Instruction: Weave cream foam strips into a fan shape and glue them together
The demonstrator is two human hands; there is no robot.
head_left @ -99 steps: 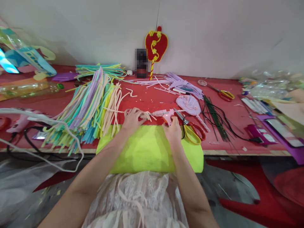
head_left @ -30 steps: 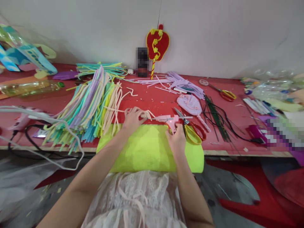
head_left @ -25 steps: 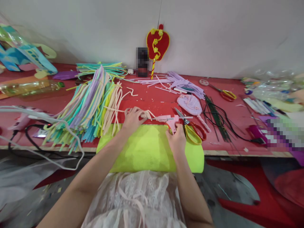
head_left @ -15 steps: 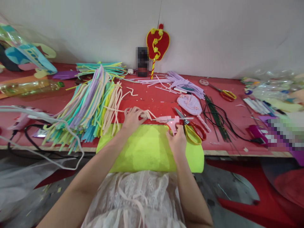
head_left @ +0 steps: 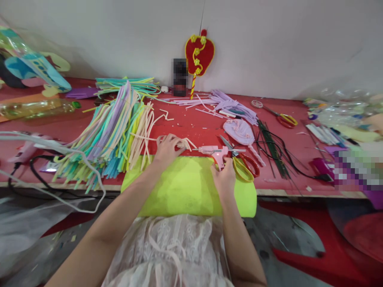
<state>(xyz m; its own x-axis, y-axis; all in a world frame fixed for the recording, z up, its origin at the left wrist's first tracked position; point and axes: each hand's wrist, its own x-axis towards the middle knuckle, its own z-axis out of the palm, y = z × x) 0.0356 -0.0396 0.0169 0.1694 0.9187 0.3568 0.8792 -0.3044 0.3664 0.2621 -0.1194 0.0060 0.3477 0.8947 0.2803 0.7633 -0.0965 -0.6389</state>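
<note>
Right hand (head_left: 224,179) grips pink glue gun (head_left: 214,151); nozzle beside left hand (head_left: 166,148)

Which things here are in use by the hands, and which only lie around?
In use: left hand on cream strips; right hand holding pink glue gun.
Lying about: orange-handled scissors, pastel strip pile, lilac piece.

glue gun (head_left: 216,152) pink | foam sheet (head_left: 182,187) lime | table (head_left: 191,127) red

Two scissors (head_left: 243,165), one glue gun (head_left: 216,152)
</note>
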